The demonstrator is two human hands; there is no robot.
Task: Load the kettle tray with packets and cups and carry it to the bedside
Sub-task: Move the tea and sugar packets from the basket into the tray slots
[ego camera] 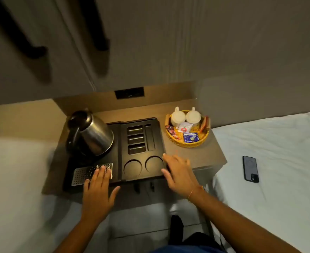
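Small brown table [190, 154] between two white beds; view looks steeply down. Black kettle tray [119, 136] sits on the table's left and middle part. Steel kettle [92, 134] with black handle and lid stands on the tray's left rear section. In front of it, a perforated metal drip grille [85, 173]. Tray's right section shows three short slots stacked front to back, one long narrow slot beside them, and two round cup wells [144, 166] at the front; slots and wells hold nothing. Round woven basket [187, 145] on the table's right rear, apart from the tray. Inside it: two white cups [186, 116] side by side at the back, handles pointing away; a white packet with a red mark [185, 127] in front of them; a blue packet [191, 137] nearer the front rim; a dark red packet [172, 131] at the left rim; brown-red sachets [205, 124] leaning on the right rim. Left hand [97, 190] lies palm down, fingers spread flat, fingertips over the right end of the grille, gripping nothing. Right hand [177, 172] is open, fingers loosely extended, set against the tray's front right corner, thumb at the front edge; whether it actually grips the edge I cannot tell. Thin bangle [191, 194] on the right wrist. Dark phone [250, 168] lies on the right-hand bed [278, 152]. Black switch plate [129, 93] on the wall behind the table.
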